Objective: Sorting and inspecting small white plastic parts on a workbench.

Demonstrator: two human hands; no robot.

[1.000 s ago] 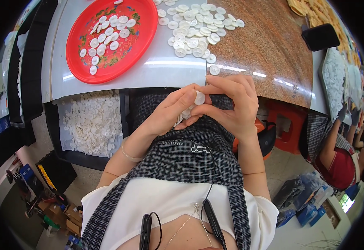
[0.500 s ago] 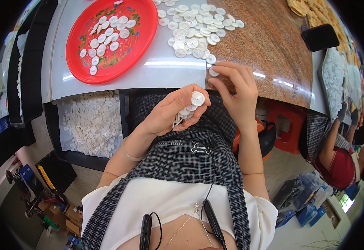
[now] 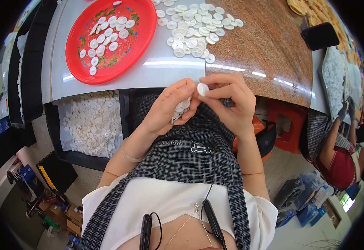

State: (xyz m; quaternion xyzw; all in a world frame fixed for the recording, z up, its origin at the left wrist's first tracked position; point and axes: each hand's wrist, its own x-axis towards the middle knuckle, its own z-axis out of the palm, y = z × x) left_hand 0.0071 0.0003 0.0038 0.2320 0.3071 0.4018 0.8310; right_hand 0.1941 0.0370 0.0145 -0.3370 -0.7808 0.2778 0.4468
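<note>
My left hand is curled round several small white plastic gears, stacked in its palm; the fingers cover part of them. Between the thumb and fingertips of my right hand a single white gear is pinched. That gear is right beside the left fingertips; whether it touches them I cannot tell. Both hands are in front of the table edge, above my checked apron. Beyond them a loose pile of white gears lies on the table. A round red tray with more gears sits to the left.
Under the table at left, a black drawer holds a heap of small white parts. A dark phone-like slab lies at the far right. A red stool stands below the table, and a co-worker's sleeve shows at right.
My right hand has come from the table edge toward my left hand, carrying a gear. The left hand has turned slightly, and the toothed gear at its fingertips no longer shows there.
</note>
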